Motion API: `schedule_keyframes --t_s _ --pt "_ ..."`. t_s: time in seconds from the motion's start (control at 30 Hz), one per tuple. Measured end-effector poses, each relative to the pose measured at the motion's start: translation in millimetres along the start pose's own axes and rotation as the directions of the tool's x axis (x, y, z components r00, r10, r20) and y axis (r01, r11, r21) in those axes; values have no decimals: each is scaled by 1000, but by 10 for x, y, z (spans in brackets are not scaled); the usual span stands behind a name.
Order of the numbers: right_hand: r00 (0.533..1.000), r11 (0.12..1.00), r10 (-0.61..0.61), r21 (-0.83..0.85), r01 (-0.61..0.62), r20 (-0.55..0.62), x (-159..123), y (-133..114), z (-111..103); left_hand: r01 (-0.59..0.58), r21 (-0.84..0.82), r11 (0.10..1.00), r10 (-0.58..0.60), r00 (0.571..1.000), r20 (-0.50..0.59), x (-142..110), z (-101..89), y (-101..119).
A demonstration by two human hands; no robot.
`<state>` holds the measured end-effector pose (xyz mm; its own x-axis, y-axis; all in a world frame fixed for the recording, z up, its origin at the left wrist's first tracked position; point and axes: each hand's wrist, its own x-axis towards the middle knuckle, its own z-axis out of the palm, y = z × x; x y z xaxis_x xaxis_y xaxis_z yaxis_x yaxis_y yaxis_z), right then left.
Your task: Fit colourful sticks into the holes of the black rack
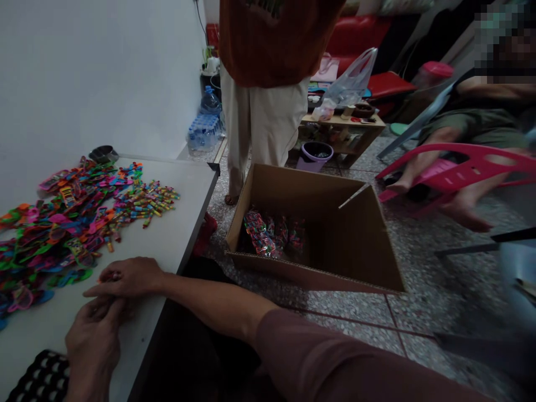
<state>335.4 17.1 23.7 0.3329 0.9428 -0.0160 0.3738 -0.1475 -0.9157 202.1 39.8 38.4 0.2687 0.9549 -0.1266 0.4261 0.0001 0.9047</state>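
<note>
On the white table [167, 240] lies a heap of small colourful plastic toys [71, 223]. My right hand [125, 277] rests on the table at the heap's near edge, fingers pressed together over a small orange piece. My left hand [92, 346] sits just below it, fingers curled and touching the right hand's fingers. What the left hand holds is hidden.
An open cardboard box [335, 245] on the floor holds bags of toys [272, 234]. A person in an orange top [268, 84] stands behind it. Another person sits at the right by a pink chair [460, 167]. Water bottles [203, 131] stand by the wall.
</note>
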Motion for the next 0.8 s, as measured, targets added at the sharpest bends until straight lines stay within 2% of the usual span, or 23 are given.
schedule_keyframes --t_s 0.1,0.23,0.3,0.4,0.5,0.57,0.63,0.7,0.8 --pt "999 997 28 -68 -30 -23 79 21 41 146 -68 987 -144 989 31 -41 18 4" --pt "989 990 98 -92 -109 -110 168 -14 104 190 -52 981 -186 980 71 -170 -16 -46" --pt "980 989 134 -38 -142 -149 166 -53 108 188 -126 974 -184 982 47 -263 -52 -88" --pt "959 973 207 141 -182 -195 80 -68 95 164 -313 936 -167 986 18 -396 -111 -139" --pt "948 929 201 354 -105 -248 -132 0 123 102 -476 874 -105 994 20 -477 -153 -147" --pt "956 891 178 450 -56 -234 -362 46 189 46 -537 842 -82 996 -44 -525 -176 -125" --pt "964 868 184 492 -68 -192 -657 46 276 20 -589 808 -108 988 -113 -606 -217 -90" --pt "963 861 203 500 -89 -179 -958 11 339 57 -657 752 -170 979 -109 -710 -276 -60" --pt "977 868 98 496 9 -188 -1236 -21 345 76 -754 653 -213 973 -86 -811 -370 -60"
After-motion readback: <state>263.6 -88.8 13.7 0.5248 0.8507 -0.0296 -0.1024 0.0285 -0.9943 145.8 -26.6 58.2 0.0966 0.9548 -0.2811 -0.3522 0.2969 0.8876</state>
